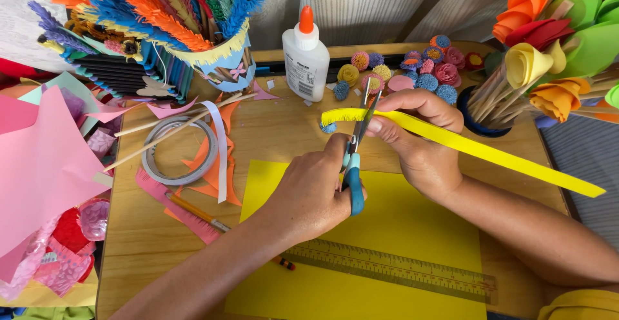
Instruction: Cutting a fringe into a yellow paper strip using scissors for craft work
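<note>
My left hand point(313, 191) grips blue-handled scissors point(353, 178), their blades pointing up and away from me. The blades meet the upper edge of a long yellow paper strip point(490, 155), which my right hand point(422, 136) pinches near its left end. The left end of the strip point(342, 115) is cut into a fine fringe. The rest of the strip trails off to the right over the table. Both hands hover above a yellow paper sheet point(400, 230) lying on the wooden table point(135, 230).
A clear ruler point(412, 270) and a pencil point(206, 217) lie on the yellow sheet's edges. A glue bottle point(305, 59), a tape roll point(179, 150), small fringed paper flowers point(425, 68), pink paper point(45, 165), wooden sticks and paper-flower bouquets surround the work area.
</note>
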